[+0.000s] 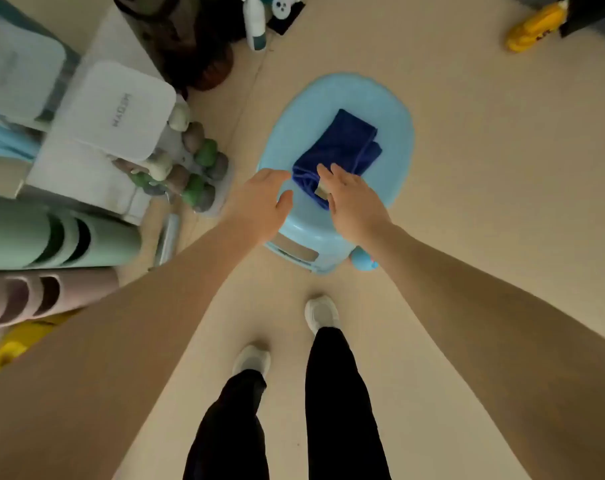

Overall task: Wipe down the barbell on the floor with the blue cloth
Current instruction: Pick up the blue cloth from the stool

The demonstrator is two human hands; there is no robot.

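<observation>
A folded dark blue cloth (342, 147) lies on top of a light blue plastic stool (394, 119) in the middle of the floor. My left hand (263, 202) hovers over the stool's near left edge with relaxed fingers and holds nothing. My right hand (353, 199) reaches over the cloth's near end with fingers extended, at or just above the fabric. A short silver bar (167, 237), probably the barbell's end, lies on the floor to the left and is mostly hidden by my left arm.
Several small dumbbells (190, 164) sit on a rack at the left, beside white boxes (117, 109) and rolled mats (51, 240). A white spray bottle (254, 22) stands at the back, a yellow object (533, 27) at the far right. My feet (321, 313) stand on beige floor.
</observation>
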